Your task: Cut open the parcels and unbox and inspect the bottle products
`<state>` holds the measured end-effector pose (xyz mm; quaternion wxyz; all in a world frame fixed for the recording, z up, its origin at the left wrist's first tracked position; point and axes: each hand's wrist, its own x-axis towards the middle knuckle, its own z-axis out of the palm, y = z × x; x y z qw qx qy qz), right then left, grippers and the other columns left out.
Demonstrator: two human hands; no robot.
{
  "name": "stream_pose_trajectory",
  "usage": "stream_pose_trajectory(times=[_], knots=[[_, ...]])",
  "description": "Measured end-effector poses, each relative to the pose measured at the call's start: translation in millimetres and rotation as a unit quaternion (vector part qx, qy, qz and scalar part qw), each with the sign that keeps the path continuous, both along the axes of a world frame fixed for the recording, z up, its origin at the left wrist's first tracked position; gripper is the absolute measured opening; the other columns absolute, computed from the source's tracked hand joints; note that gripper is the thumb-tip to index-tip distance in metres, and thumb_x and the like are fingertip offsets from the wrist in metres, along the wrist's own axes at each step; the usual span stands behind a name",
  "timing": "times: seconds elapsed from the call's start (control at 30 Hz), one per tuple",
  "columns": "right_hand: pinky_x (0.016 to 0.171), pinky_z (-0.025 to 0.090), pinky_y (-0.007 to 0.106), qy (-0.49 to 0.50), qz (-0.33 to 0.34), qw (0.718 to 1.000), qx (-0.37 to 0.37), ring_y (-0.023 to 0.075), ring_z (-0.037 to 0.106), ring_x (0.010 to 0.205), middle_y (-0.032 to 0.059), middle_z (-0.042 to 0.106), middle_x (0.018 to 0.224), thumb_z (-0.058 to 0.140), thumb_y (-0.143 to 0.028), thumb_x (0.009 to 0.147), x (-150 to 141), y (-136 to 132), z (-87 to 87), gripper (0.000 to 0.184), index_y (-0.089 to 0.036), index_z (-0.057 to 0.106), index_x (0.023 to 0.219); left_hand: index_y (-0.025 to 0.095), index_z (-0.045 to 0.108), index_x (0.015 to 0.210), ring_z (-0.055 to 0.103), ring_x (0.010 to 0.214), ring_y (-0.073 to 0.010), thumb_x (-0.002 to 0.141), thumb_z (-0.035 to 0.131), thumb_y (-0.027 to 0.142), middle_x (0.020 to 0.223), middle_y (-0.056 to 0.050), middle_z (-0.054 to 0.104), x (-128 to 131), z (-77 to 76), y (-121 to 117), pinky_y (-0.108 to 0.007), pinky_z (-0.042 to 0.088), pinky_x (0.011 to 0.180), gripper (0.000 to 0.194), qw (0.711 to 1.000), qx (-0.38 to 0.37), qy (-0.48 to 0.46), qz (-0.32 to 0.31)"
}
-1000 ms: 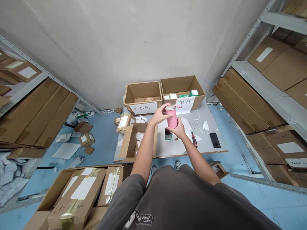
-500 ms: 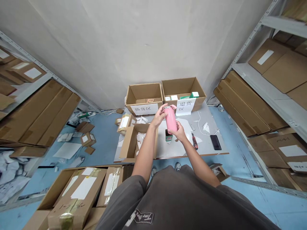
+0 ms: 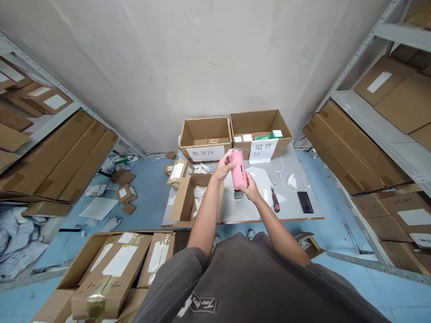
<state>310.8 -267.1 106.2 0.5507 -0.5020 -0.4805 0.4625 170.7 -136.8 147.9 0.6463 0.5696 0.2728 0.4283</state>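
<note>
A pink insulated bottle (image 3: 238,167) with a silvery top edge is held up over the table, slightly tilted, dark print showing on its side. My left hand (image 3: 223,167) is closed around its upper part. Lower down, my right hand (image 3: 249,186) grips it near the base. Partly hidden beneath the bottle, a small green box (image 3: 238,195) stands on the table. To the right of my right hand lies a red and black utility knife (image 3: 275,200).
Two labelled cartons, a left one (image 3: 205,153) and a right one (image 3: 264,150), stand at the table's back. An open carton (image 3: 180,202) is at the left, a phone (image 3: 305,202) at the right. Shelves with boxes flank both sides; a large box of parcels (image 3: 81,255) sits lower left.
My hands have turned the bottle, bringing its dark print into view; its pink strap no longer shows. The bottle now covers more of the small green box.
</note>
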Motion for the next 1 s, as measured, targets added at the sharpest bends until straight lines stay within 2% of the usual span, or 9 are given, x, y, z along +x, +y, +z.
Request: stream_pose_trajectory(times=[0.07,0.17,0.27,0.43,0.77,1.0], knots=[[0.097,0.061,0.047,0.024,0.001,1.000,-0.005,0.0304,0.072,0.113,0.0097,0.072,0.128,0.086,-0.060,0.073,-1,1,0.4,0.080,-0.028,0.052,0.138,0.020,0.054,0.155,0.070,0.119,-0.0322,0.074,0.085,0.068,0.128,-0.015,0.073,-1,-0.2,-3,-0.042,0.057,0.100,0.099,1.000,-0.015,-0.018,-0.016],[0.096,0.062,0.049,0.022,-0.044,0.999,-0.010,0.0305,0.072,0.110,0.0101,0.073,0.125,0.092,-0.058,0.068,-6,1,0.3,0.089,-0.029,0.049,0.140,0.021,0.050,0.159,0.069,0.121,-0.0323,0.080,0.082,0.066,0.133,-0.015,0.072,-3,2.6,-8,-0.042,0.057,0.099,0.096,1.000,-0.014,-0.016,-0.019],[0.096,0.062,0.050,0.017,-0.066,0.998,-0.013,0.0306,0.073,0.109,0.0107,0.073,0.125,0.095,-0.054,0.065,-10,1,-1.4,0.093,-0.029,0.047,0.141,0.022,0.053,0.157,0.068,0.121,-0.0315,0.078,0.084,0.066,0.133,-0.014,0.071,-6,5.1,-11,-0.040,0.056,0.099,0.095,1.000,-0.007,0.009,-0.009],[0.089,0.064,0.049,0.031,-0.047,0.998,-0.017,0.0296,0.074,0.104,0.0097,0.074,0.122,0.096,-0.053,0.063,-12,0,-5.3,0.092,-0.030,0.047,0.138,0.020,0.061,0.146,0.068,0.118,-0.0303,0.076,0.086,0.066,0.129,-0.013,0.073,-11,2.8,-11,-0.039,0.056,0.099,0.088,1.000,0.003,0.010,-0.004],[0.089,0.064,0.047,0.029,-0.030,0.999,-0.030,0.0292,0.073,0.105,0.0093,0.074,0.121,0.095,-0.059,0.062,-11,0,-4.9,0.094,-0.031,0.046,0.136,0.022,0.055,0.153,0.069,0.118,-0.0295,0.076,0.086,0.068,0.131,-0.012,0.073,-10,-1.0,-11,-0.039,0.057,0.099,0.094,1.000,0.007,0.025,0.004],[0.091,0.063,0.047,0.042,-0.029,0.998,-0.024,0.0288,0.073,0.104,0.0092,0.074,0.119,0.095,-0.058,0.063,-6,-1,-1.3,0.092,-0.030,0.046,0.136,0.022,0.056,0.151,0.067,0.122,-0.0300,0.077,0.084,0.070,0.131,-0.012,0.072,-5,3.4,-14,-0.040,0.056,0.101,0.092,1.000,0.007,0.021,-0.003]])
